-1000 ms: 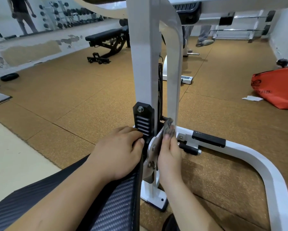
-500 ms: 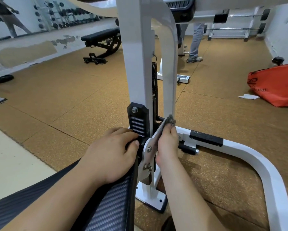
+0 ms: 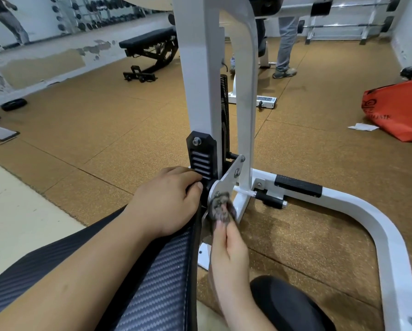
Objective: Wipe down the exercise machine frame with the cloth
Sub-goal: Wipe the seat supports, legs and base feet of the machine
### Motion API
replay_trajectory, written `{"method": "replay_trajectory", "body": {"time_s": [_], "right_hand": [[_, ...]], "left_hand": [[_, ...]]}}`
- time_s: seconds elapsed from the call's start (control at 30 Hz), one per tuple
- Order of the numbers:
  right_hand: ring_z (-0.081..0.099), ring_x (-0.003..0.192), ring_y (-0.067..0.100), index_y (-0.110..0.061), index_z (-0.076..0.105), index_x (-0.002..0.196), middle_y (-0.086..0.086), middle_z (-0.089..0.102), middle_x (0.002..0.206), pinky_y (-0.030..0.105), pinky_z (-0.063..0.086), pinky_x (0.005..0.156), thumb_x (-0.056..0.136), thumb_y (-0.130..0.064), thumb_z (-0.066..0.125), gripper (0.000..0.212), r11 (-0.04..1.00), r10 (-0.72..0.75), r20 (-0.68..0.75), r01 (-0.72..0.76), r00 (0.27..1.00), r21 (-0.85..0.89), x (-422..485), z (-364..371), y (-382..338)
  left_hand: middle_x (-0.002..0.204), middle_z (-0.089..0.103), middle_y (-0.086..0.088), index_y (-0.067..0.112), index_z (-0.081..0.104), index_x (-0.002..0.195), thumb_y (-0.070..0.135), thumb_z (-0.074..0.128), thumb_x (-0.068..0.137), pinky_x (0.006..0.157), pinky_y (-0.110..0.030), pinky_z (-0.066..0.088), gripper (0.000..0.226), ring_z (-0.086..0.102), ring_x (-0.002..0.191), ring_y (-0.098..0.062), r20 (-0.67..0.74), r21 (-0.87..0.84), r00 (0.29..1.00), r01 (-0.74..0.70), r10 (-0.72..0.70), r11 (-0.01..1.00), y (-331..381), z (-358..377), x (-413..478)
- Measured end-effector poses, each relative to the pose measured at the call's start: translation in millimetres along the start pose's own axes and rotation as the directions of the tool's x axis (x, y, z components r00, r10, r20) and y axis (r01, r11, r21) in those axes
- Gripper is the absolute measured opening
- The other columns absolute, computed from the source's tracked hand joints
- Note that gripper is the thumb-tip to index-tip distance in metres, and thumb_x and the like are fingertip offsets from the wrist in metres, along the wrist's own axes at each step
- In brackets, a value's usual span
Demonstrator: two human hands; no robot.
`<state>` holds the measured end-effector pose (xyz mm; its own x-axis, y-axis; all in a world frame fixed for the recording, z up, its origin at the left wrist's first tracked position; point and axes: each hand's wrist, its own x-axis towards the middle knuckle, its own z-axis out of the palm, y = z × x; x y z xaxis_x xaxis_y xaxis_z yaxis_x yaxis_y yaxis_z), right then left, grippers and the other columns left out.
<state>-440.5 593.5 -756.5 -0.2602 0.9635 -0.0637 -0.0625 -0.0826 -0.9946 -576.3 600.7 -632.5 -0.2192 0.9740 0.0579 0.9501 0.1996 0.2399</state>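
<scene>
Cork-brown gym flooring spreads around us, and the white frame [image 3: 200, 91] rises just beyond our hands. Our left hand [image 3: 166, 199] curls over the far end of the black pad [image 3: 157, 283], gripping it beside the slotted black cover [image 3: 201, 158]. Our right hand [image 3: 228, 254] pinches the small grey cloth [image 3: 220, 209] at its fingertips and presses it on the lower part of the pivot plate [image 3: 232, 174], just right of the left thumb.

We judge the job far from finished. Only this plate is under the cloth, and the tall uprights above our hands and the curved base tube [image 3: 367, 211] out to the right probably remain, though white paint hides what is already clean.

Bolt heads and the plate's edge sit right at the cloth and could snag it, and the slot between the plate and the nearer upright looks tight. Right of our right hand, bare floor gives sweeping room.
</scene>
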Motion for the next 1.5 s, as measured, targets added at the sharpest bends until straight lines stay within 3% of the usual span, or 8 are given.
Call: {"method": "replay_trajectory", "body": {"time_s": [0.1,0.23,0.43,0.7,0.9,1.07,1.27,1.5], "right_hand": [[0.05,0.114,0.012,-0.024,0.061,0.123,0.0,0.062,0.126,0.034,0.041,0.106,0.083,-0.087,0.046,0.075,0.998,0.069,-0.004,-0.068,0.998,0.015,20.1,8.1,7.5],[0.044,0.14,-0.006,-0.033,0.048,0.151,-0.02,0.052,0.152,0.015,0.036,0.114,0.108,-0.018,0.049,0.045,0.99,-0.144,0.061,0.144,0.988,0.0,-18.6,-2.0,24.4],[0.066,0.086,0.003,-0.032,0.073,0.089,-0.008,0.074,0.089,0.022,0.057,0.08,0.108,-0.027,0.047,0.033,0.984,0.135,-0.17,-0.112,0.976,0.141,-15.6,-18.3,4.8],[0.065,0.107,0.008,-0.027,0.068,0.127,-0.001,0.074,0.116,0.031,0.049,0.095,0.109,-0.034,0.045,0.031,0.996,0.068,-0.081,-0.063,0.994,0.064,7.4,13.8,18.1],[0.057,0.069,0.004,-0.023,0.068,0.085,-0.013,0.064,0.071,0.021,0.046,0.064,0.108,-0.028,0.047,0.031,0.995,0.089,-0.045,-0.087,0.995,0.059,-9.2,-20.6,7.6],[0.066,0.103,0.005,-0.043,0.073,0.106,-0.016,0.074,0.106,0.033,0.053,0.092,0.109,-0.037,0.047,0.028,0.952,0.167,-0.142,-0.122,0.976,0.282,30.6,-6.8,-18.4],[0.063,0.118,0.004,-0.038,0.059,0.142,-0.012,0.07,0.125,0.032,0.05,0.103,0.109,-0.03,0.045,0.036,0.999,0.025,-0.046,-0.026,0.999,-0.024,7.4,8.5,33.2],[0.059,0.074,0.017,-0.019,0.067,0.088,-0.001,0.064,0.076,0.029,0.044,0.067,0.109,-0.027,0.047,0.03,0.987,0.151,-0.069,-0.147,0.986,0.06,-11.7,-17.2,3.9]], "left_hand": [[0.13,0.059,0.018,0.032,0.062,0.121,0.045,0.035,0.105,0.1,-0.041,0.047,0.034,0.046,0.129,-0.011,-0.001,-0.007,1.0,0.001,-0.001,1.0,-0.7,0.5,-0.9],[0.129,0.059,0.017,0.031,0.063,0.121,0.044,0.034,0.106,0.099,-0.039,0.046,0.035,0.046,0.129,-0.01,-0.002,0.0,1.0,-0.003,0.003,1.0,-0.2,0.3,-1.1],[0.134,0.059,0.016,0.033,0.063,0.129,0.045,0.036,0.106,0.103,-0.038,0.045,0.037,0.049,0.128,-0.011,-0.011,-0.033,1.0,-0.015,0.015,0.999,-2.8,1.2,-3.1],[0.128,0.061,0.018,0.033,0.065,0.123,0.046,0.036,0.106,0.101,-0.04,0.046,0.036,0.05,0.125,-0.009,-0.033,-0.003,0.999,-0.039,0.039,0.999,-3.9,3.4,-1.2],[0.136,0.058,0.015,0.034,0.061,0.131,0.051,0.038,0.104,0.105,-0.04,0.045,0.04,0.046,0.133,-0.011,0.006,0.036,1.0,-0.029,0.029,0.999,2.0,0.5,-2.4],[0.151,0.047,0.017,0.038,0.052,0.14,0.064,0.036,0.099,0.112,-0.044,0.04,0.051,0.031,0.15,-0.013,0.067,0.105,0.998,-0.016,0.009,0.994,4.0,-2.3,-7.7],[0.145,0.053,0.009,0.031,0.057,0.138,0.051,0.039,0.103,0.112,-0.036,0.039,0.044,0.039,0.144,-0.018,0.042,0.097,0.998,-0.045,0.041,0.994,6.3,-2.7,-7.9],[0.148,0.052,0.015,0.032,0.056,0.142,0.04,0.039,0.104,0.103,-0.034,0.045,0.043,0.049,0.134,-0.013,0.04,0.078,0.994,-0.107,0.104,0.991,6.7,-4.6,-10.1]]}}
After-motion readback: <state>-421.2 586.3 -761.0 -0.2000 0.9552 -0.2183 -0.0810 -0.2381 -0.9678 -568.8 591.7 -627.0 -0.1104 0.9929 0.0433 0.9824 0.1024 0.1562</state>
